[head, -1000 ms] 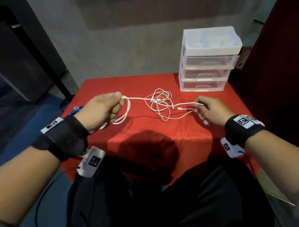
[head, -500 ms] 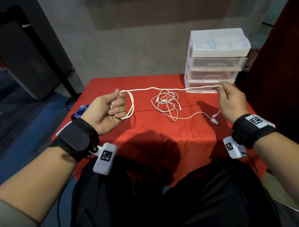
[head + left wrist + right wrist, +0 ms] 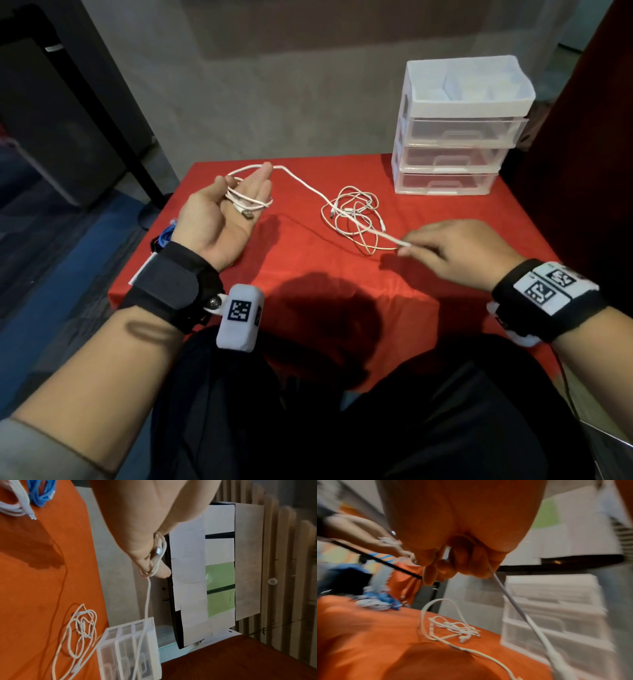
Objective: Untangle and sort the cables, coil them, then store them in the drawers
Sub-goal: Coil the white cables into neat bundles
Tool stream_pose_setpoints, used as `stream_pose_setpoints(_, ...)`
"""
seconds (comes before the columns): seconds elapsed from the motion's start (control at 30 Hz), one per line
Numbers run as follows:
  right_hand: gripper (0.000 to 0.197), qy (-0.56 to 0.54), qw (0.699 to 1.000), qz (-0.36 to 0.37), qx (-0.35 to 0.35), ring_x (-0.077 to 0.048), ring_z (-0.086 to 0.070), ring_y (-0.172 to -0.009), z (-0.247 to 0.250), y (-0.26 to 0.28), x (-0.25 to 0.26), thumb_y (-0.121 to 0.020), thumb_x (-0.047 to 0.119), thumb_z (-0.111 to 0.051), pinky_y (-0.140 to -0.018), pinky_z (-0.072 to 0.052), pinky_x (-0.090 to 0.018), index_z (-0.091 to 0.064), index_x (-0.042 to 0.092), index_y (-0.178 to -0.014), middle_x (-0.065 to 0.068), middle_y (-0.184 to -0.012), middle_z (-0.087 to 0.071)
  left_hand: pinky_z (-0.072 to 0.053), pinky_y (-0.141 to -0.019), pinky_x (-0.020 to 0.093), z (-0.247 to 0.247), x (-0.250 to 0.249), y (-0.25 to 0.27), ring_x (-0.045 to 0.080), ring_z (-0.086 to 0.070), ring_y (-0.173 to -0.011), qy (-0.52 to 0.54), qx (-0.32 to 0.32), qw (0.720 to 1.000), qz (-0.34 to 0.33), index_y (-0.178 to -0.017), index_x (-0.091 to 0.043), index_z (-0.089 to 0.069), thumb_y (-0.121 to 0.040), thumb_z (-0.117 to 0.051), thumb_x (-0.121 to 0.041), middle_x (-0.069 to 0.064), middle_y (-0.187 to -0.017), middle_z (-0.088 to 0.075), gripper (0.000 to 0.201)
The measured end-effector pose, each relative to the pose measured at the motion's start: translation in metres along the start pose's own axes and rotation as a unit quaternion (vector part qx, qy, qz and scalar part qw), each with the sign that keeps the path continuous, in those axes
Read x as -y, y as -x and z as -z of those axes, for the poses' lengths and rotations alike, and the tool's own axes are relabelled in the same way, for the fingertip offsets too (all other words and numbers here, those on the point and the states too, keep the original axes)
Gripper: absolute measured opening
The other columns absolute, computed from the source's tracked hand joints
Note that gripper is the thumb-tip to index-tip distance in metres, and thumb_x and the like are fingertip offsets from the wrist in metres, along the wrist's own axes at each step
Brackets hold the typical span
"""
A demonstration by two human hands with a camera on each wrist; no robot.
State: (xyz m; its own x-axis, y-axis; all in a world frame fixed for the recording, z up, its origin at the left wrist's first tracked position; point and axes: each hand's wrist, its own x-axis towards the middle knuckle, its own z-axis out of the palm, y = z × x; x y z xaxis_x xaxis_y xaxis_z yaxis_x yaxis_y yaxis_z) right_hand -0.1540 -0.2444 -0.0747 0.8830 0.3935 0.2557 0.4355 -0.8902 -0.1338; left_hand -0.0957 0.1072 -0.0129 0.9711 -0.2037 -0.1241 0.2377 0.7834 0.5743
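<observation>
On the red table, my left hand lies palm up with its fingers straight. A white cable is looped around those fingers, and its USB plug hangs at the palm. From the fingertips the cable runs right, across a tangle of thin white cables, to my right hand. That hand pinches it between thumb and forefinger low over the table. The left wrist view shows the loops around my fingers. In the right wrist view the cable leaves the pinch.
A white plastic drawer unit with three shut clear drawers and an open top tray stands at the back right. A coiled blue cable and a coiled white one lie at the table's left edge.
My left hand has turned palm up and straightened its fingers, the cable now wrapped around them. My right hand has come down from beside the drawers toward the front, still pinching the cable.
</observation>
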Motion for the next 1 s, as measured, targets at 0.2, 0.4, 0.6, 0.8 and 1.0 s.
stream_pose_setpoints(0.2, 0.053, 0.032, 0.999, 0.018, 0.038, -0.011, -0.067, -0.099, -0.004, 0.01, 0.016, -0.098, 0.069, -0.022, -0.065, -0.05, -0.029, -0.065, 0.04, -0.105, 0.02, -0.1, -0.071, -0.062, -0.066, 0.033, 0.02, -0.023, -0.007, 0.022, -0.076, -0.079, 0.049, -0.1, 0.994, -0.005, -0.089, -0.004, -0.053, -0.109, -0.034, -0.012, 0.009, -0.084, -0.072, 0.029)
stream_pose_setpoints(0.4, 0.05, 0.017, 0.995, 0.066, 0.07, -0.011, -0.068, -0.098, -0.006, 0.014, 0.058, -0.098, 0.068, -0.021, -0.068, -0.05, -0.03, -0.06, 0.039, -0.11, 0.018, -0.1, -0.069, -0.055, -0.082, 0.051, 0.028, -0.015, -0.009, 0.044, -0.061, -0.117, -0.03, -0.109, 0.992, -0.057, -0.073, -0.01, -0.05, -0.111, -0.024, -0.021, 0.031, -0.126, -0.062, 0.047)
stream_pose_setpoints(0.6, 0.037, -0.093, 0.985, 0.142, 0.015, -0.01, -0.064, -0.079, 0.019, 0.01, 0.11, -0.103, 0.054, -0.042, -0.064, -0.049, -0.035, -0.07, 0.031, -0.098, 0.011, -0.082, -0.066, -0.053, -0.096, 0.051, 0.035, 0.023, 0.005, 0.018, -0.063, -0.112, -0.605, -0.037, 0.761, -0.231, -0.095, -0.024, -0.046, -0.106, -0.033, -0.049, 0.002, -0.123, -0.063, 0.031)
stream_pose_setpoints(0.8, 0.025, -0.174, 0.972, 0.075, -0.139, -0.011, -0.071, -0.089, 0.07, -0.016, 0.097, -0.102, 0.043, -0.056, -0.074, -0.054, -0.039, -0.076, 0.028, -0.105, 0.012, -0.093, -0.075, -0.049, -0.082, 0.038, 0.035, 0.051, 0.039, 0.013, -0.066, -0.088, -0.745, 0.076, 0.65, -0.128, -0.101, -0.024, -0.054, -0.108, -0.03, -0.043, -0.011, -0.103, -0.072, 0.032)
stream_pose_setpoints(1.0, 0.022, -0.295, 0.928, -0.108, -0.201, -0.007, -0.06, -0.066, 0.058, -0.029, 0.058, -0.089, 0.044, -0.075, -0.069, -0.049, -0.033, -0.075, 0.022, -0.083, 0.002, -0.071, -0.07, -0.036, -0.07, 0.029, 0.005, 0.064, 0.076, 0.006, -0.049, -0.07, -0.676, 0.221, 0.696, -0.102, -0.097, -0.017, -0.063, -0.105, -0.035, -0.041, -0.015, -0.075, -0.054, 0.038)
